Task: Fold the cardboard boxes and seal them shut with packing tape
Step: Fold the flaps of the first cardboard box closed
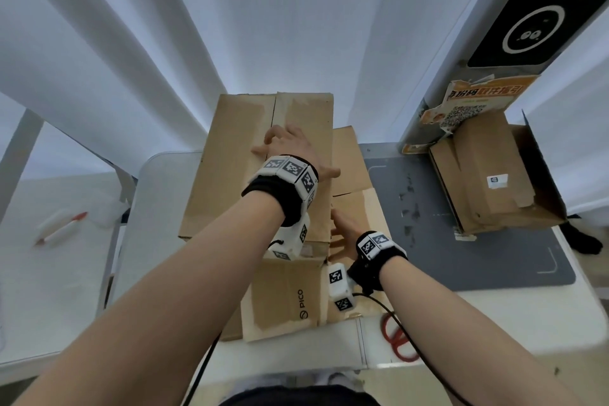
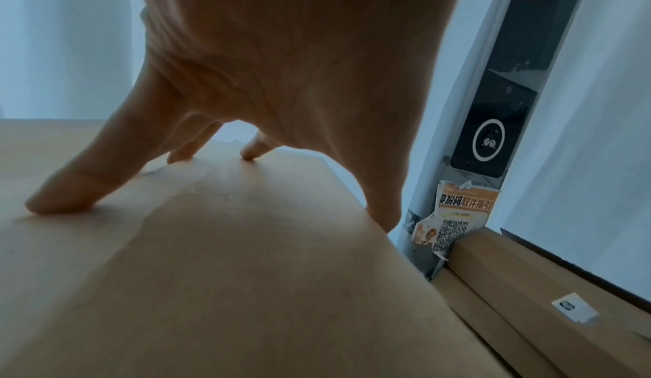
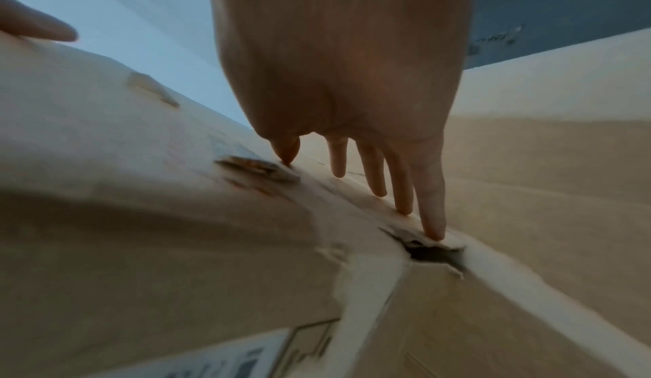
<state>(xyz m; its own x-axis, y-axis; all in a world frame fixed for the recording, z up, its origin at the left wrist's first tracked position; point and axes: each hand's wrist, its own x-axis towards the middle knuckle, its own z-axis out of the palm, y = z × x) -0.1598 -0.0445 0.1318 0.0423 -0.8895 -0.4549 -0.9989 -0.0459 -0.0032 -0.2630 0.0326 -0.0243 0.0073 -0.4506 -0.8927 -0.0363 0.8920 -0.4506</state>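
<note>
A large brown cardboard box (image 1: 230, 148) lies on the white table (image 1: 158, 208), flaps spread out, one front flap (image 1: 283, 297) printed PICO. My left hand (image 1: 286, 142) rests on the box's top panel (image 2: 211, 272) with fingers spread and fingertips (image 2: 60, 200) pressing down. My right hand (image 1: 341, 229) is lower at the box's right side, its straight fingers (image 3: 431, 203) touching a crease of the cardboard (image 3: 141, 217) beside a torn hole (image 3: 433, 253). No tape shows in any view.
Red-handled scissors (image 1: 398, 336) lie at the table's near right. A grey mat (image 1: 425, 208) covers the right part, with an open box of flattened cardboard (image 1: 487, 175) against a pillar (image 1: 461, 53). A red-tipped marker (image 1: 61, 227) lies on the left table.
</note>
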